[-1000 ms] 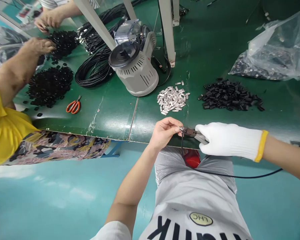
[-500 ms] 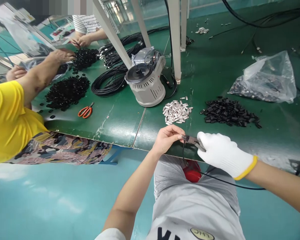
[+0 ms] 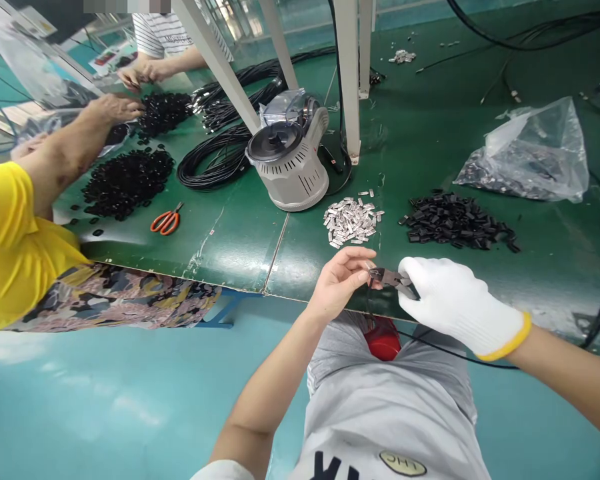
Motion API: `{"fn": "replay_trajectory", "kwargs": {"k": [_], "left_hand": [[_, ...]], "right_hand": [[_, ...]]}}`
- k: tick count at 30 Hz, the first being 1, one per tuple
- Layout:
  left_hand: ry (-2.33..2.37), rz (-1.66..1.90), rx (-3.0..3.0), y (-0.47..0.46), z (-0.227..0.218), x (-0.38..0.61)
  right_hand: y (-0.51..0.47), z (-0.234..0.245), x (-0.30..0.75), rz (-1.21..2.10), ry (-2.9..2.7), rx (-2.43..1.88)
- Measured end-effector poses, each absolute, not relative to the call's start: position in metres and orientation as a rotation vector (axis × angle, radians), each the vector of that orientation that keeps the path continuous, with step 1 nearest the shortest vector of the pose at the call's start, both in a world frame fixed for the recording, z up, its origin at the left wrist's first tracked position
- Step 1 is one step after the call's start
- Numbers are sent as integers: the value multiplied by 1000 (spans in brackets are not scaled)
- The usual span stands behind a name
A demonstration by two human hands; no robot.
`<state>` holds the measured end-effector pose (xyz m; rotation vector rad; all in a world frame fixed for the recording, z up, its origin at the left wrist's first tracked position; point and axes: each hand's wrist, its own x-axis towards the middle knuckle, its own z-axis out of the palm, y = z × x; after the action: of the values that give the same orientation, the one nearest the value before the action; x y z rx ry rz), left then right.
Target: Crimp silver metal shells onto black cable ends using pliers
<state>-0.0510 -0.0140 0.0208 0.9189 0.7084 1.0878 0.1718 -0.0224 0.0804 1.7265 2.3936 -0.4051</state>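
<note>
My left hand [image 3: 341, 281], bare, pinches a thin black cable [image 3: 368, 297] near its end, just beyond the front edge of the green workbench [image 3: 230, 257]. My right hand [image 3: 457, 305], in a white knit glove with a yellow cuff, grips a pair of steel crimping pliers [image 3: 391, 278]. The pliers' jaws sit at the cable end beside my left fingertips. A small metal part seems to lie there, though it is too small to tell. The cable drops past my lap and runs off to the right.
On the bench lie silver metal terminals [image 3: 350, 219], black parts [image 3: 455, 222], a plastic bag [image 3: 527, 157], a grey benchtop machine [image 3: 287, 170], black cable coils [image 3: 215, 160] and orange scissors [image 3: 167, 220]. A co-worker's hand [image 3: 115, 108] rests on black pieces, and white posts rise behind.
My view has swung slightly, shifting the bench in the frame. My gloved hand has turned a little, with the pliers still at the cable end in my left fingers.
</note>
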Motion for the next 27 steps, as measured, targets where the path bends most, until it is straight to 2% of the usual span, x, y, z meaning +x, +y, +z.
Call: {"fn": "replay_trajectory", "kwargs": {"k": [7,15,23,27], "left_hand": [[848,1082,904,-34,29,-43],[1018,1011,904,-39,47,-36],[1134,872,1016,-35,57,-38],[1124,805,1051,-30,60,-37]], "right_hand": [[-28,82,173,-445,2346,1777],[-18,81,196,-11,2549,1543],[-20,107,198,308,2479,1383],[-21,109,200,334,2501,1354]]}}
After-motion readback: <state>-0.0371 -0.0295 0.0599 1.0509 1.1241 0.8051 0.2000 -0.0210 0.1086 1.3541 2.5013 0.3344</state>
